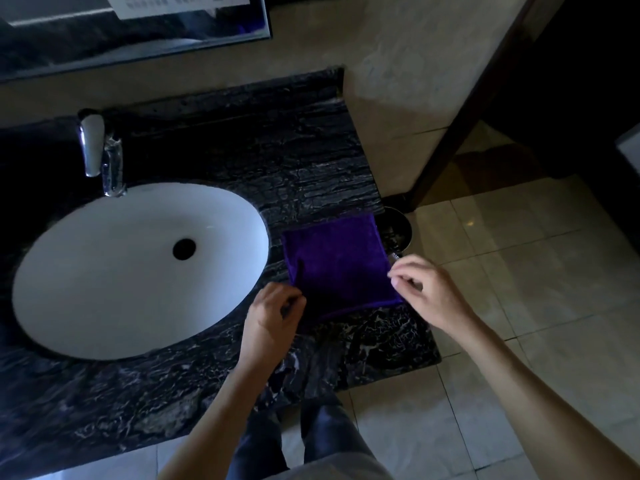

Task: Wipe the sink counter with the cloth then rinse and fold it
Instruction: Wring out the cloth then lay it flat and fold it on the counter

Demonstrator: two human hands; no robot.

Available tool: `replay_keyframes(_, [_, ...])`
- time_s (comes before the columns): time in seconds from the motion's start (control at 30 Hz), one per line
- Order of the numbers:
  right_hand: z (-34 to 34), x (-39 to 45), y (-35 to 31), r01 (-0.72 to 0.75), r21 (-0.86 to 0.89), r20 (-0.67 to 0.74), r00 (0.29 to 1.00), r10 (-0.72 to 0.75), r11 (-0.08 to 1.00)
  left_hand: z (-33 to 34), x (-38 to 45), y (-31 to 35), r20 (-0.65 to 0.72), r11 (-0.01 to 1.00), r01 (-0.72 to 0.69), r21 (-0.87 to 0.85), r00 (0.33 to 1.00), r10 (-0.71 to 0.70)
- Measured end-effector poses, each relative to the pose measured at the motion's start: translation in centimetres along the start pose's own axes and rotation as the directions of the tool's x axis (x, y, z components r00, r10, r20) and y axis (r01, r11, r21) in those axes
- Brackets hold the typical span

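Observation:
A purple cloth [337, 263] lies flat as a folded square on the dark marble sink counter [277, 157], right of the white oval basin [135, 271]. My left hand [272, 317] pinches the cloth's near left corner. My right hand [427, 289] pinches the near right corner at the counter's right edge. Both hands rest low on the cloth. The cloth's far edge lies near the counter's right side.
A chrome faucet [100, 150] stands behind the basin. A mirror [131, 29] hangs on the wall above. A round metal bin [394, 226] sits on the tiled floor [519, 271] just right of the counter. A dark door frame [467, 109] rises at the right.

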State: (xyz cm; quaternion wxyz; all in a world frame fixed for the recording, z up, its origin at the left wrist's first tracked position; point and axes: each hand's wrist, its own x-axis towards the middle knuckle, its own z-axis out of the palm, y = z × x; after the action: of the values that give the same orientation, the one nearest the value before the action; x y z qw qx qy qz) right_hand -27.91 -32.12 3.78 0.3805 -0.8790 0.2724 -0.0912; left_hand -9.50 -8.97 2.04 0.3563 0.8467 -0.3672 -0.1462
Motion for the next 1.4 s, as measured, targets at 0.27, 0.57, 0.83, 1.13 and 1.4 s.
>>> replay_keyframes(0.27, [1.1, 10.9, -1.2, -0.393, 0.071, -0.127, 0.908, 0.399, 0.917, -0.2, 10.2, 1.9, -0.074, 0.839, 0.481, -0.255, 0.855, -0.513])
replay_keyframes(0.57, [2.2, 13.8, -0.9, -0.426, 0.026, -0.061, 0.902, 0.426, 0.905, 0.0, 12.3, 1.1, -0.06, 0.803, 0.542, -0.25, 0.819, -0.571])
replay_keyframes(0.83, [2.2, 14.1, -0.6, -0.375, 0.003, -0.063, 0.925, 0.374, 0.927, -0.7, 13.4, -0.8, -0.005, 0.85, 0.492, -0.185, 0.865, -0.502])
replay_keyframes(1.13, [1.2, 15.1, -1.1, -0.306, -0.183, 0.096, 0.94, 0.326, 0.934, -0.7, 13.9, -1.1, 0.088, 0.929, 0.37, 0.036, 0.924, -0.371])
replay_keyframes(1.4, [1.3, 17.4, -1.3, -0.339, -0.096, 0.034, 0.939, 0.343, 0.936, -1.2, 16.3, -1.4, 0.027, 0.936, 0.352, 0.001, 0.936, -0.352])
